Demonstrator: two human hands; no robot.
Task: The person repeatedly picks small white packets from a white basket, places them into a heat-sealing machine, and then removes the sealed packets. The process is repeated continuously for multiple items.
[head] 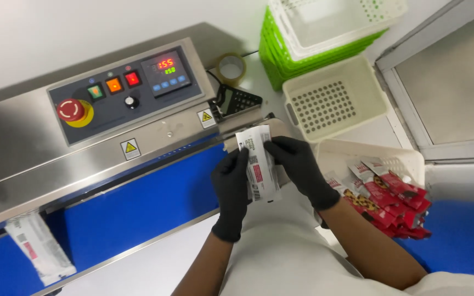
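Observation:
Both my hands wear black gloves and hold a small stack of flat white packets point(259, 164) with red and black print, upright, at the right end of a steel sealing machine point(83, 159). My left hand point(230, 192) grips the stack's left edge. My right hand point(302, 167) holds its right edge, fingers on the top corner. The packets sit just in front of the machine's entry slot, above its blue conveyor belt point(133, 208). Another white packet point(39, 246) lies on the belt at the far left.
A white basket point(407, 161) full of red packets stands at my right. Behind it are an empty cream perforated basket point(333, 98), stacked green and white baskets point(314, 33), a tape roll point(231, 68) and a black calculator point(238, 100). The machine's control panel point(124, 90) shows lit buttons.

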